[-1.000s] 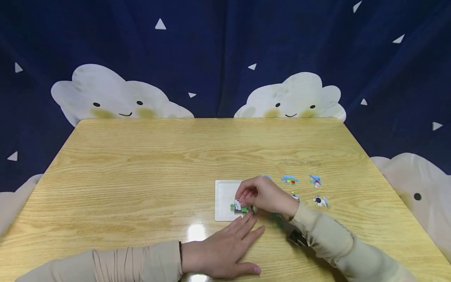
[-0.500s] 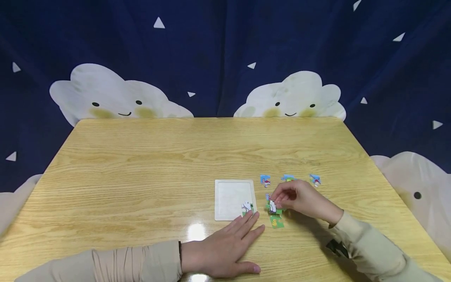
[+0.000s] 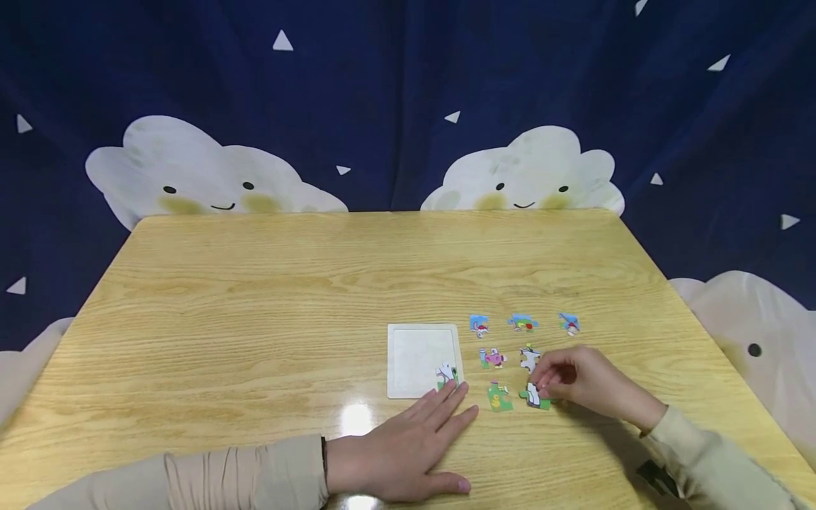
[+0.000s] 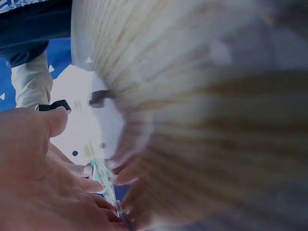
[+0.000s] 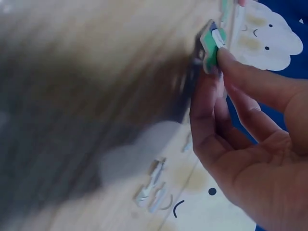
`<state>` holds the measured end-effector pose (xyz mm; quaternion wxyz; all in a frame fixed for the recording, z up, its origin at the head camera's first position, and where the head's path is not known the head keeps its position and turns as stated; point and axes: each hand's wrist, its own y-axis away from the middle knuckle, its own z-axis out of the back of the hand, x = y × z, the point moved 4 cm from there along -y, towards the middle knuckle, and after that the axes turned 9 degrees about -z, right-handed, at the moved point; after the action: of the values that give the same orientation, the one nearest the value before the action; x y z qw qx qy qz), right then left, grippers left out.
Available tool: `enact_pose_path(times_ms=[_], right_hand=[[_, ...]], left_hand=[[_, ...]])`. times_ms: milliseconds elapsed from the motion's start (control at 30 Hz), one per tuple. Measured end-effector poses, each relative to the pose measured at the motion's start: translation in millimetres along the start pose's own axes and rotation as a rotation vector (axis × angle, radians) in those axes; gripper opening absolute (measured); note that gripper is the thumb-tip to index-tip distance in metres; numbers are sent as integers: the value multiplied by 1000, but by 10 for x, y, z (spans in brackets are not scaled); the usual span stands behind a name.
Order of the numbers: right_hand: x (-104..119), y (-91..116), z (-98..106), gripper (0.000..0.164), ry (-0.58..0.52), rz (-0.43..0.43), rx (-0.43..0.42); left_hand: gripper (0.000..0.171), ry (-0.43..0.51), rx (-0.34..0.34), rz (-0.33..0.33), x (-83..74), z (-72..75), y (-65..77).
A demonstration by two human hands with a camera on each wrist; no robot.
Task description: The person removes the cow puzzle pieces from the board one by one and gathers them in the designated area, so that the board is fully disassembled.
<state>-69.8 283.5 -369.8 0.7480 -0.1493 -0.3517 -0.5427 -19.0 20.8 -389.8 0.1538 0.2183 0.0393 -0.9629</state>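
Note:
My right hand (image 3: pixel 593 388) pinches a green and white jigsaw piece (image 3: pixel 534 398) between thumb and fingers, low over the table among the loose pieces. In the right wrist view the same jigsaw piece (image 5: pixel 211 48) stands tilted at the fingertips. My left hand (image 3: pixel 404 450) lies with straight, spread fingers, its fingertips at the near right corner of a square white puzzle tray (image 3: pixel 411 347). In that corner sits a white and green jigsaw piece (image 3: pixel 448 372), its near edge covered by the left fingertips. The left wrist view shows the left hand (image 4: pixel 38 178) edge-on.
Along the back row lie blue jigsaw pieces, one at the left (image 3: pixel 479 325), one in the middle (image 3: pixel 523 323) and one at the right (image 3: pixel 569 324). Nearer are a pink piece (image 3: pixel 493 358), a white piece (image 3: pixel 529 359) and a green piece (image 3: pixel 500 397). The wooden table (image 3: pixel 255 319) ends at a dark blue curtain.
My right hand has carried the green and white jigsaw piece from over the tray to the right, past the green piece. The left hand has stayed in place.

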Motion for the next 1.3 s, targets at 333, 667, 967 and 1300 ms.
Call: enact_pose_path(times_ms=[333,667,967,1300], right_hand=[[-30,30,-52,16,76,-2,-66],[93,-23,-10,15,48,43,-63],[536,-458,-238,15,-2,71,7],[748,-806,-508,16,11,122,79]], left_hand=[[79,7,-2,-7,3,-4,-3],[79,20,4,-10,2,0,1],[78,26,8,-11,4,0,4],[78,13,15,-24,15,-10,8]])
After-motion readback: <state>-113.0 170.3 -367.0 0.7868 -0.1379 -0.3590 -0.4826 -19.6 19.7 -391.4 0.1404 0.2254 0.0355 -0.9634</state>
